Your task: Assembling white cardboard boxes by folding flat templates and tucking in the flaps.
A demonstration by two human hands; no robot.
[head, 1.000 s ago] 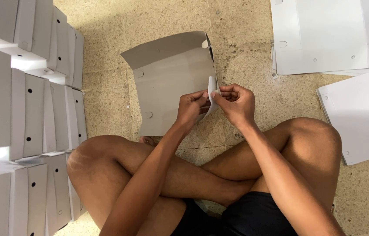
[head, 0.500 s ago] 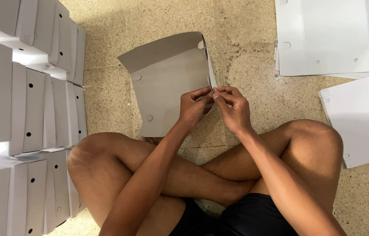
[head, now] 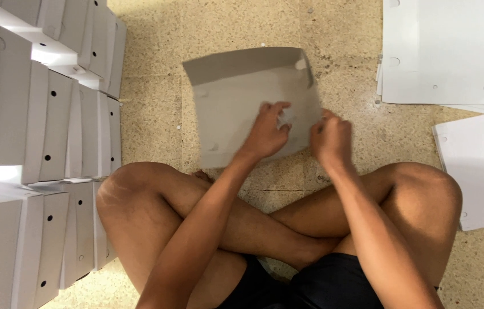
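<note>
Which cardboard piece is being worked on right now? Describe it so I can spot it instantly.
Start at the person's crossed legs on the speckled floor. Just ahead lies a grey half-folded box, with the left hand on it and the right hand at its edge. Unlike the white flat sheets and stacked boxes, it is grey with one flap raised.

Half-folded grey carton (head: 242, 97) at centre; white folded boxes (head: 36, 114) stacked left (hole-punched); flat white blanks (head: 448, 51) right.
</note>
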